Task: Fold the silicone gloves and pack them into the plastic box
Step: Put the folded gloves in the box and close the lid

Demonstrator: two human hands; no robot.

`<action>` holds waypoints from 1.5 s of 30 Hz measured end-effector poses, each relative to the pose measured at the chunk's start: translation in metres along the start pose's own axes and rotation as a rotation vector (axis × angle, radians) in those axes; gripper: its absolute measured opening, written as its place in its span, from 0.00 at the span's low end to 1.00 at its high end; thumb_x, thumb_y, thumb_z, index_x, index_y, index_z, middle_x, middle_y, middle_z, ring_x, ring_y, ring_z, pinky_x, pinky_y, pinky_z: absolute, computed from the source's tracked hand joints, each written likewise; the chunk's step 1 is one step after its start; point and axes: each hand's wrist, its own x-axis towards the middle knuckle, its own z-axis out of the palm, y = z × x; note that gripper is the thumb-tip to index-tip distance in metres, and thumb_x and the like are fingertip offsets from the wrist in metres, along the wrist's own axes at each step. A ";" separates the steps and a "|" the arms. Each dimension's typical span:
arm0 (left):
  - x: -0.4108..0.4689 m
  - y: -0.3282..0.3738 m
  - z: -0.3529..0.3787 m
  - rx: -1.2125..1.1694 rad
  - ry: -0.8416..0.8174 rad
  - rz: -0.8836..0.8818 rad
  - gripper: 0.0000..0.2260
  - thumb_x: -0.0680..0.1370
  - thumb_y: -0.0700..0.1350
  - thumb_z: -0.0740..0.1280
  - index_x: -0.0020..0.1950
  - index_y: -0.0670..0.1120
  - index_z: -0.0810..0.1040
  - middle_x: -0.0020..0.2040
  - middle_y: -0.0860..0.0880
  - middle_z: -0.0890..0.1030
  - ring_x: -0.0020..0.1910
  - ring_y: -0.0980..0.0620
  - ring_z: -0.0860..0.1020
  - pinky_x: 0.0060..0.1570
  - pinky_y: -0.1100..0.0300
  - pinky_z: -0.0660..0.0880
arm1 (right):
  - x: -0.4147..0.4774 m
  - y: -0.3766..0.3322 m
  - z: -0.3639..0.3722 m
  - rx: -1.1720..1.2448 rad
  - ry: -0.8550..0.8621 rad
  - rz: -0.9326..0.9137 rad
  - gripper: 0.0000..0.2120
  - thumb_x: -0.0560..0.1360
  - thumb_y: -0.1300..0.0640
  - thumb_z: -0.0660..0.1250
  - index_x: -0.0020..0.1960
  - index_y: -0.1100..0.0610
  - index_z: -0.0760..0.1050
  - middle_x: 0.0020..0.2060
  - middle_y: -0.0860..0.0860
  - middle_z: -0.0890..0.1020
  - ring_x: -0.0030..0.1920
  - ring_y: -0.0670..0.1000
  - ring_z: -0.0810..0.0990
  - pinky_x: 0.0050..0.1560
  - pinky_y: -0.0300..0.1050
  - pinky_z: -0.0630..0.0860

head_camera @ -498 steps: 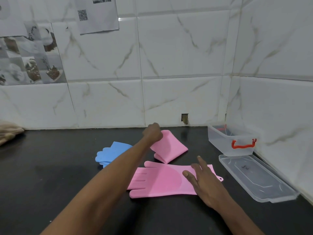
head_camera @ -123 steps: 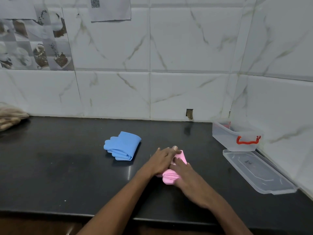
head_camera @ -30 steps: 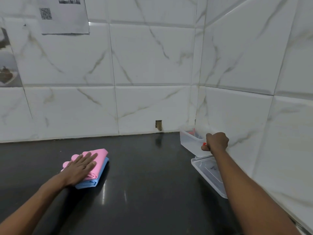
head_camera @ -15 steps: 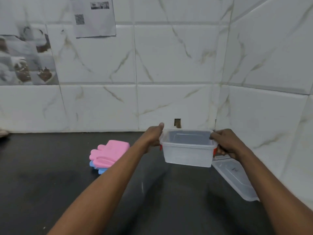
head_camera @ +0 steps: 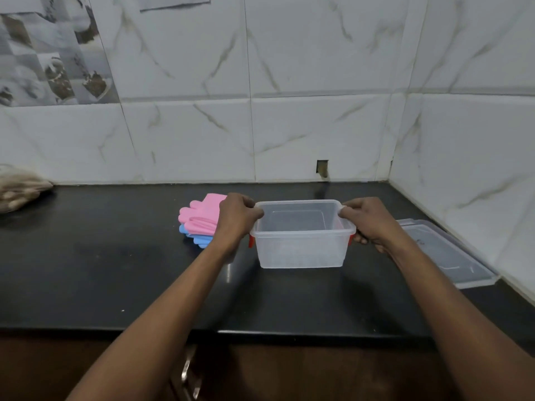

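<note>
White marble-look tiles [head_camera: 312,53] back a black bench [head_camera: 86,270] that runs into the right corner. Near the middle stands the clear plastic box [head_camera: 302,250]. The left hand [head_camera: 236,217] grips its left rim; the right hand [head_camera: 366,221] grips its right rim. Folded pink gloves [head_camera: 202,214] lie on blue gloves [head_camera: 199,240] just left of the box. A clear lid [head_camera: 445,253] lies by the right edge.

Brown cloth [head_camera: 20,188] far left on black counter [head_camera: 86,270]; marble-tile wall [head_camera: 318,68] behind.
</note>
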 end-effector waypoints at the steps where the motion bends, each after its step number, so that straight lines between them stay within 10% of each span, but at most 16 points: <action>1: -0.005 -0.004 -0.001 0.002 0.013 0.001 0.06 0.72 0.40 0.71 0.46 0.41 0.85 0.40 0.51 0.82 0.36 0.57 0.78 0.34 0.63 0.75 | -0.003 0.002 0.005 -0.021 0.000 0.002 0.10 0.77 0.57 0.65 0.57 0.57 0.79 0.33 0.58 0.84 0.20 0.48 0.73 0.19 0.36 0.66; 13: -0.006 -0.024 0.006 0.002 0.089 0.034 0.11 0.74 0.41 0.69 0.54 0.41 0.85 0.49 0.47 0.86 0.42 0.51 0.82 0.41 0.60 0.79 | -0.013 0.004 0.014 -0.075 0.007 0.006 0.16 0.78 0.57 0.63 0.66 0.56 0.75 0.40 0.59 0.84 0.23 0.50 0.74 0.20 0.37 0.68; 21: 0.022 -0.034 -0.035 0.198 0.215 0.115 0.12 0.79 0.43 0.65 0.38 0.40 0.81 0.37 0.42 0.81 0.38 0.49 0.75 0.44 0.53 0.73 | -0.017 0.006 0.003 -0.082 0.049 0.000 0.28 0.76 0.40 0.66 0.69 0.55 0.71 0.34 0.58 0.84 0.23 0.50 0.76 0.21 0.40 0.69; 27: 0.033 -0.074 -0.041 0.833 -0.161 0.081 0.32 0.65 0.71 0.67 0.53 0.45 0.79 0.52 0.47 0.79 0.51 0.45 0.73 0.43 0.53 0.67 | -0.013 0.012 -0.012 0.015 0.328 -0.019 0.23 0.77 0.39 0.62 0.59 0.56 0.76 0.37 0.53 0.84 0.23 0.52 0.76 0.22 0.42 0.70; 31: 0.034 -0.091 -0.039 0.812 -0.091 0.035 0.27 0.62 0.65 0.71 0.49 0.46 0.73 0.48 0.47 0.75 0.42 0.48 0.67 0.39 0.56 0.69 | -0.018 0.022 -0.004 0.061 0.325 0.000 0.14 0.78 0.49 0.66 0.55 0.58 0.78 0.38 0.54 0.84 0.24 0.53 0.75 0.23 0.42 0.70; 45: 0.043 -0.111 -0.061 0.600 -0.244 0.160 0.26 0.75 0.42 0.63 0.74 0.46 0.68 0.68 0.45 0.73 0.63 0.43 0.73 0.60 0.52 0.72 | -0.011 0.033 -0.002 0.043 0.303 0.046 0.17 0.75 0.64 0.69 0.64 0.62 0.74 0.40 0.58 0.83 0.28 0.57 0.77 0.26 0.43 0.71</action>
